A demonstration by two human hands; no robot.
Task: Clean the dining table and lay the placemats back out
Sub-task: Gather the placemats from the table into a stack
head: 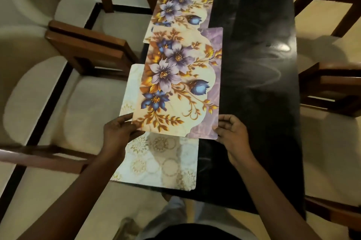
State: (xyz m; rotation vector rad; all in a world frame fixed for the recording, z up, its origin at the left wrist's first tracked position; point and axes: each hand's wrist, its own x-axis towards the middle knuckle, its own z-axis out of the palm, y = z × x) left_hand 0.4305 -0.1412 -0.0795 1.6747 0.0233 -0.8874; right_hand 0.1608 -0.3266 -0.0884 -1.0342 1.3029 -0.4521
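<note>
Fingers (134, 132) of the left hand (119, 132) pinched the near left corner of the floral placemat (175, 83), thumb on top. The fingers of the right hand (232, 134) curled round its near right corner. Both hands were therefore clamped on the same mat. Whether it lay flat or was slightly raised could not be told.

**Position.** The held mat sat along the left side of the dark surface (263, 142). Its far edge overlapped the far floral placemat (181, 5), and its near edge overlapped the pale placemat (160, 163).

**Risks (judged).**
- The three mats ran as an overlapping row. If the held one were released here, the layout would probably stay uneven and each mat would need moving again.
- The left edges of the mats appeared to reach or pass the edge of the surface. On a top this glossy, a small push could slide one towards the chairs (88, 50).
- Pale streaks (263, 75) marked the bare area. If these were moisture, a mat laid over them might trap it.
- Dragging the held mat rather than lifting it would likely shift the pale one beneath.

**Appearance.** The held mat was thin, stiff-looking and rectangular with rounded corners. It was printed with purple and blue flowers and gold leaves on cream, with a lilac marbled band down its right side. The far mat matched it. The pale mat bore faint gold circles.
</note>
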